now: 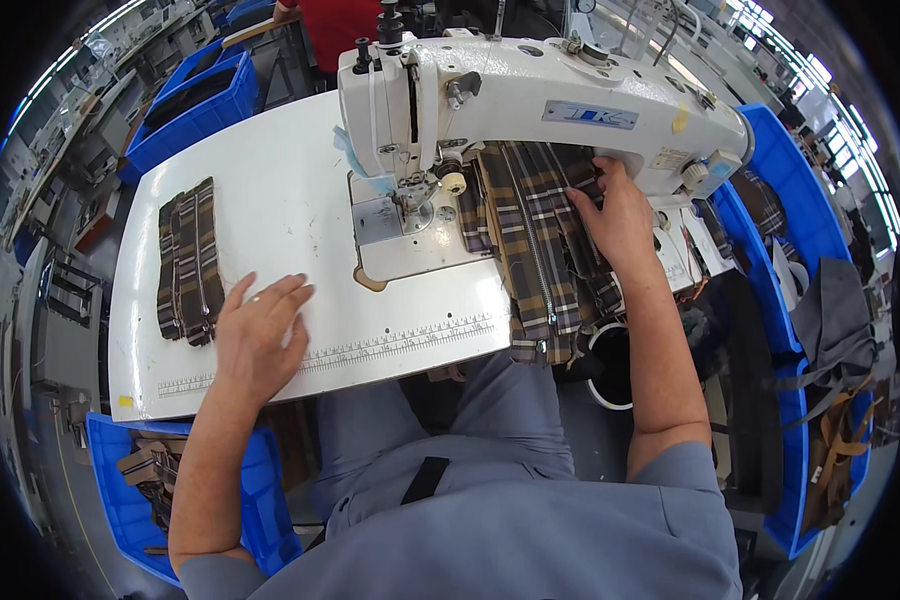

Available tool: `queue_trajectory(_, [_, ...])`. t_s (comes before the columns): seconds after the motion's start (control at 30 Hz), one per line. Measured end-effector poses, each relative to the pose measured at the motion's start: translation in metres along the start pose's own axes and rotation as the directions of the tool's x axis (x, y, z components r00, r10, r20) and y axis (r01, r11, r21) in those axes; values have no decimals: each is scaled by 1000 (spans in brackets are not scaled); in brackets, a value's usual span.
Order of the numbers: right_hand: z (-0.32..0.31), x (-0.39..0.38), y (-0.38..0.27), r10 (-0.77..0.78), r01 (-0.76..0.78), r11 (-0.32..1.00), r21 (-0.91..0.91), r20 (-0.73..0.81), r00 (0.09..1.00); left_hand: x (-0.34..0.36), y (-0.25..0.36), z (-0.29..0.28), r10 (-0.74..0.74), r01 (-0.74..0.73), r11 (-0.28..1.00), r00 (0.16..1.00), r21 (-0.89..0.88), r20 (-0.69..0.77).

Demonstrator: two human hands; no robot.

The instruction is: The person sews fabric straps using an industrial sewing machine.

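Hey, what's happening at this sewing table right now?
A person sits at a white sewing machine. The right hand presses on plaid fabric pieces lying under the machine's arm. The left hand rests flat on the white table, beside a small stack of plaid strips. Blue bins stand around.

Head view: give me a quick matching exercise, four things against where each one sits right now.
Things:
1. left hand
2. right hand
3. small stack of plaid pieces
4. blue bin of straps

Places:
A. on the plaid fabric with zipper under the sewing machine arm
B. below the table's left front corner
C. flat on the white table, beside the small stack
D. on the table's left side

Pairs: 1-C, 2-A, 3-D, 4-B
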State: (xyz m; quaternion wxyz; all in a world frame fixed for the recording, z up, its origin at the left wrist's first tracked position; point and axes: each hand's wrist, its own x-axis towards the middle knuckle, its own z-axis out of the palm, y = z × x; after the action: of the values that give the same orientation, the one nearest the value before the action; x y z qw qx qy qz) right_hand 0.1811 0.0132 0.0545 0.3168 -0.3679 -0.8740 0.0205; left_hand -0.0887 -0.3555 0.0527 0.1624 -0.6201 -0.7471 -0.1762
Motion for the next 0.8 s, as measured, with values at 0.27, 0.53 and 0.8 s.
queue_trajectory(0.27, [-29, -20, -29, 53, -67, 680, 730, 42, 998, 68, 60, 54, -153, 409, 300, 913, -862, 379])
queue_trajectory(0.53, [-35, -80, -101, -481, -313, 609, 729, 653, 585, 107, 82, 94, -133, 403, -453, 852, -795, 507])
queue_trajectory(0.8, [11, -41, -113, -719, 486, 643, 591, 248, 650, 73, 29, 90, -358, 413, 574, 903, -707, 237])
